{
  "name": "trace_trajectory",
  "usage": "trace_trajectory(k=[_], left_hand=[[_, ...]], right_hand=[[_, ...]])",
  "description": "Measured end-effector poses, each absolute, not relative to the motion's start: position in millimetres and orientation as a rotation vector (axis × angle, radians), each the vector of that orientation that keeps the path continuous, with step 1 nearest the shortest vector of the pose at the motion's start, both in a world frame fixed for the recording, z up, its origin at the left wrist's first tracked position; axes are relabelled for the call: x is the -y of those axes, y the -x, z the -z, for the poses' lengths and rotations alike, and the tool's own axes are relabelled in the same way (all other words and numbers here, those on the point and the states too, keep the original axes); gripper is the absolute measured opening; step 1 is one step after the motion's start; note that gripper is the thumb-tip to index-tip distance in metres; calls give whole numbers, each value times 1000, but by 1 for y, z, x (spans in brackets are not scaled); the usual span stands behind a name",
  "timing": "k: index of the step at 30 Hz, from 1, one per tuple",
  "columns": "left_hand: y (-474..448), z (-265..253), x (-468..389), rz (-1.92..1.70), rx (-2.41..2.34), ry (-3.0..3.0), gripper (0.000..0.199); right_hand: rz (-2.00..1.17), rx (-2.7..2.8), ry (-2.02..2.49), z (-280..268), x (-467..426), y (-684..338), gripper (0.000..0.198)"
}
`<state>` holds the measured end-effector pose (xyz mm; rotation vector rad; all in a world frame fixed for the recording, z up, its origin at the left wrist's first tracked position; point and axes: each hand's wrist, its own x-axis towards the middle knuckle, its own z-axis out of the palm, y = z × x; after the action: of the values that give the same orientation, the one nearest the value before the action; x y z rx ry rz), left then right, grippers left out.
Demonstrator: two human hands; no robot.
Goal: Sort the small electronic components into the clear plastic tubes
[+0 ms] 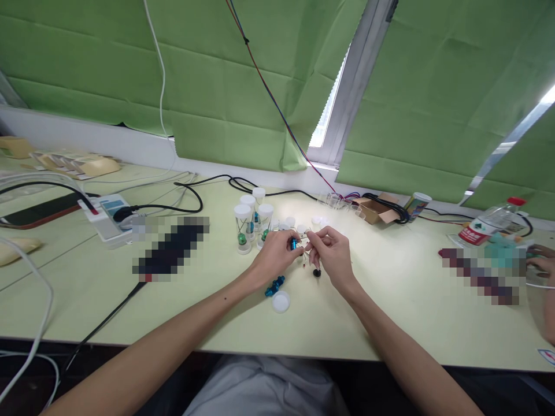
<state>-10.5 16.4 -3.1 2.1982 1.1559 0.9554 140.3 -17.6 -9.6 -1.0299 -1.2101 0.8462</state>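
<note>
My left hand [276,252] is closed on a small shiny blue cylinder [293,244], held between thumb and fingers. Close beside it, my right hand [333,253] pinches what looks like a thin wire lead [306,254]; the fingers hide most of it. A small round black part [317,273] is just under the right fingertips. Nearer the table edge lie some blue ribbed parts [274,286] and a white round cap [281,301]. Left of my hands stand several clear tubes [243,231] with white lids, holding green or blue pieces with wires.
Behind my hands are more white caps [290,222] and an open cardboard box [376,209] with black cable. A power strip [106,216] with cables sits left. On the right are a bottle with a red cap [485,224] and another person's hand [540,263].
</note>
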Motion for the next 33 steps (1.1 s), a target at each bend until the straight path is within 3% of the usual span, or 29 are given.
trace_trajectory(k=[19,33], left_hand=[[10,3,-17,-954,-1180,-2197,15],[10,5,-22,-937,-1045,-1955,24]], right_hand=[[-1189,1026,973,5,17,-140,38],[-1269,1046,819,3,15,-139,39]])
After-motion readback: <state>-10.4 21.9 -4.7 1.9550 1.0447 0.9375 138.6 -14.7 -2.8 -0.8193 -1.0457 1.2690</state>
